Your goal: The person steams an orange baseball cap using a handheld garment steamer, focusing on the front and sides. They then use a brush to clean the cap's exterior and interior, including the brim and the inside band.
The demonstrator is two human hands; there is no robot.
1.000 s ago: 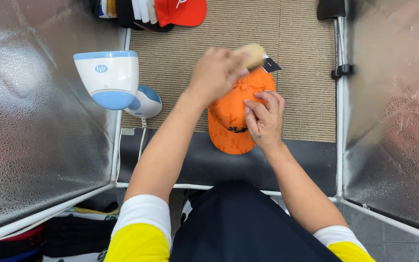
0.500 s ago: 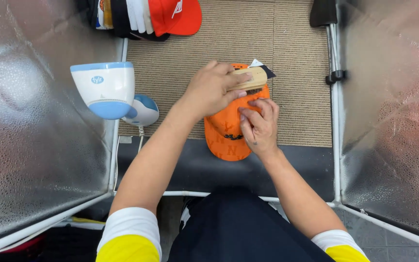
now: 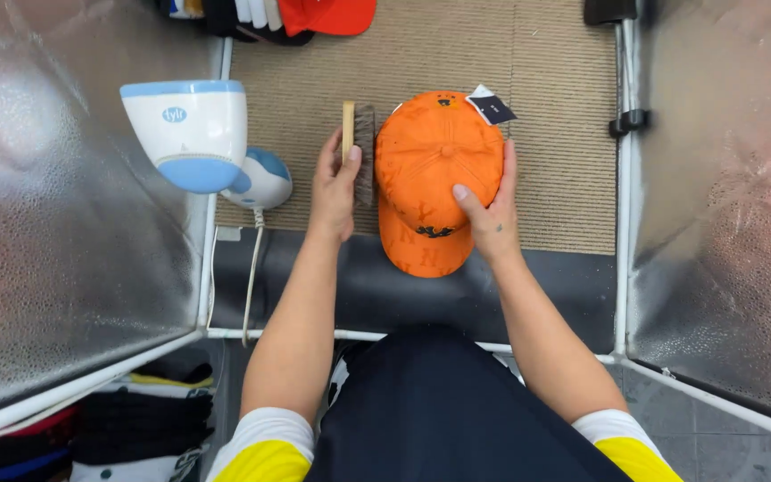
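An orange cap [image 3: 435, 170] with a dark emblem lies on the woven mat, its brim toward me and a small tag at its far edge. My right hand [image 3: 490, 207] rests on the cap's right side, thumb on the crown. My left hand [image 3: 335, 186] sits just left of the cap, gripping a wooden-handled brush [image 3: 358, 143] whose dark bristles face the cap. The brush lies along the cap's left edge, on the mat.
A white and blue steamer-like appliance [image 3: 191, 132] stands at the left with a round base [image 3: 262, 177] and cord. Several caps, one red [image 3: 327, 15], are stacked at the back. Silver reflective panels [image 3: 55, 205] wall both sides, on a white frame.
My left hand has drawn the brush off the top of the cap and moved it left, down beside the cap. My right hand has slid to the cap's right side.
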